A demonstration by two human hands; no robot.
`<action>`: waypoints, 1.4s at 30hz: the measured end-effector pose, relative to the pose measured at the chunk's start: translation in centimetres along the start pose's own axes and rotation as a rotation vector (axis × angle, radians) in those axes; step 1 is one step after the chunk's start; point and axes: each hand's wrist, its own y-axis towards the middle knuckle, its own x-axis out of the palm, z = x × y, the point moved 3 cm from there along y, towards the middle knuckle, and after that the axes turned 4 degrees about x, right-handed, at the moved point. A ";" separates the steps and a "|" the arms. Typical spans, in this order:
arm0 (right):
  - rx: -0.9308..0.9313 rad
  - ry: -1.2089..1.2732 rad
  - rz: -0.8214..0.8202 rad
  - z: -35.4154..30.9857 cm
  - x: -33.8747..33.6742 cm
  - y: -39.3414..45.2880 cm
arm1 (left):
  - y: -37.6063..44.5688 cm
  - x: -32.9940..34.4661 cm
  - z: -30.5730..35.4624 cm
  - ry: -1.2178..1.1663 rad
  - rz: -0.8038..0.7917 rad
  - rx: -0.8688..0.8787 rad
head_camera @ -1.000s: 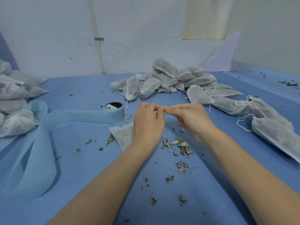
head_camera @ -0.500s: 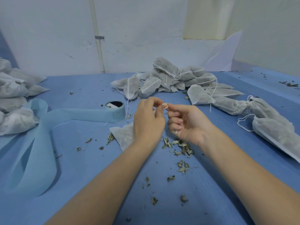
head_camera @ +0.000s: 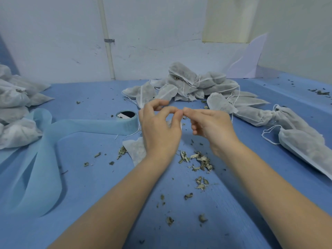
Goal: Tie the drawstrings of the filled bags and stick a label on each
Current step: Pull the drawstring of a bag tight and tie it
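A white filled bag [head_camera: 135, 150] lies on the blue table, mostly hidden under my left hand [head_camera: 159, 131]. My left hand hovers over its neck with thumb and fingers curled, pinching the thin drawstring. My right hand [head_camera: 212, 126] meets it fingertip to fingertip, its thumb and forefinger pinching the same string, which is barely visible. A roll of pale blue label tape [head_camera: 126, 119] stands just left of my left hand, its long strip trailing leftward.
A heap of filled bags [head_camera: 194, 85] sits behind my hands. More bags [head_camera: 303, 141] lie along the right side, and another stack [head_camera: 14, 108] at the far left. Dried leaf bits [head_camera: 199, 160] are scattered in front of my hands. A white wall closes the back.
My right hand has turned back palm-down and its fingertips have risen to meet my left fingertips again. My left fingers have spread into a wider arch. The bag has stayed put.
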 end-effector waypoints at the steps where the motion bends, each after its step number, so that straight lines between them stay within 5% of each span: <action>1: -0.026 0.013 -0.012 0.0 0.0 -0.1 | 0.0 0.0 0.0 0.003 0.002 0.009; 12: -0.097 0.103 -0.126 1.0 2.3 -0.5 | 0.6 -0.2 0.3 -0.197 -0.117 -0.219; 26: -0.253 -0.140 -0.015 0.2 1.6 -0.2 | 2.4 -1.3 -0.4 -0.088 0.004 -0.170; 31: -0.210 -0.016 0.210 0.3 0.4 -0.1 | 1.9 -0.8 -0.6 -0.039 -0.086 -0.108; 33: -0.157 0.128 0.333 0.5 -0.3 0.3 | 1.6 -0.5 -1.0 -0.067 -0.121 -0.201; 38: -0.072 0.294 0.575 1.2 -1.5 1.1 | -0.6 1.2 -1.5 -0.519 -0.317 -0.841; 42: -0.079 0.270 0.562 1.3 -2.1 1.3 | -0.7 2.2 -1.7 -0.779 -0.335 -0.918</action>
